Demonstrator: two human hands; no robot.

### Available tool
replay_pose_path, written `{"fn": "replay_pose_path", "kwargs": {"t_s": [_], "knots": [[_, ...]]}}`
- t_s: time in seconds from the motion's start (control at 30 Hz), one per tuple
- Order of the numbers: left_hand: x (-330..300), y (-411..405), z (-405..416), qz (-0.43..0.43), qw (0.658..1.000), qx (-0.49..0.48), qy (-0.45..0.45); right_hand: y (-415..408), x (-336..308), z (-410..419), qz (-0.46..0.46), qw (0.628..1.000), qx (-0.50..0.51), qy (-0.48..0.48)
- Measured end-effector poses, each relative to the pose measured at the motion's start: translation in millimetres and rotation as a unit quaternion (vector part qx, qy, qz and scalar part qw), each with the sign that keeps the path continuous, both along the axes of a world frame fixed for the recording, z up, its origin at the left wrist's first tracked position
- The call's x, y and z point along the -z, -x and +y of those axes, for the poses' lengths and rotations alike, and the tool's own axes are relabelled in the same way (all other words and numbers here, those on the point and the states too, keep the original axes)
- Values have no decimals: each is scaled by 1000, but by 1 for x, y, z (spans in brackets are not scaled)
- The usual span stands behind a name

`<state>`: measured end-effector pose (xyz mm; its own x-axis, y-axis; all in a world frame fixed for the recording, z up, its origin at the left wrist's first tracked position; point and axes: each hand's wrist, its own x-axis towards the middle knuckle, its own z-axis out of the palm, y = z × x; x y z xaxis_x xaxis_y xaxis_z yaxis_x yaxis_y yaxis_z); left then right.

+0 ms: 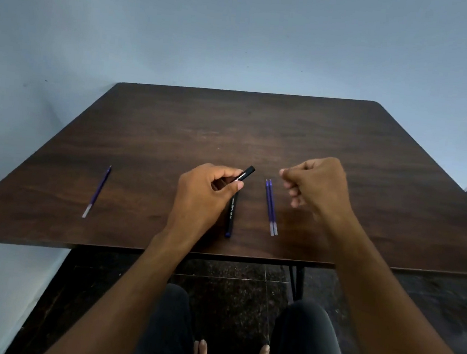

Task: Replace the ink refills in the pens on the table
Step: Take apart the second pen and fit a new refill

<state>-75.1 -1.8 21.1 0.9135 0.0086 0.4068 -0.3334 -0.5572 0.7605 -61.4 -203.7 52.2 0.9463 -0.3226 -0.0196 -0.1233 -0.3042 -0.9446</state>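
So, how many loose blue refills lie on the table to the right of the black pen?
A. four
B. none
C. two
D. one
C: two blue refills lie side by side just right of the black pen on the table; a single refill lies far to the left.

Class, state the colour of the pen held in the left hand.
Black with white lettering, in the head view: pen, left hand.

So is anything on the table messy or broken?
Nothing broken. One refill lies alone, slanted, far left of the neat pair of refills. The left hand holds one black pen; another pen lies below it.
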Motion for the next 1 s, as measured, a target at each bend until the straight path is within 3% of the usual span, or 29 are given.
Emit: {"fn": "replay_pose_path", "kwargs": {"t_s": [0.1, 0.33, 0.77, 1.0], "knots": [[6, 4, -8, -29, 999, 1, -14, -1, 7, -9, 56, 993, -1, 107], [10, 6, -7, -92, 995, -5, -38, -7, 13, 10, 106, 968, -41, 222], [13, 7, -4, -64, 998, 7, -10, -18, 9, 15, 174, 949, -35, 259], [13, 9, -2, -70, 997, 7, -21, -26, 12, 22, 182, 923, -30, 338]]}}
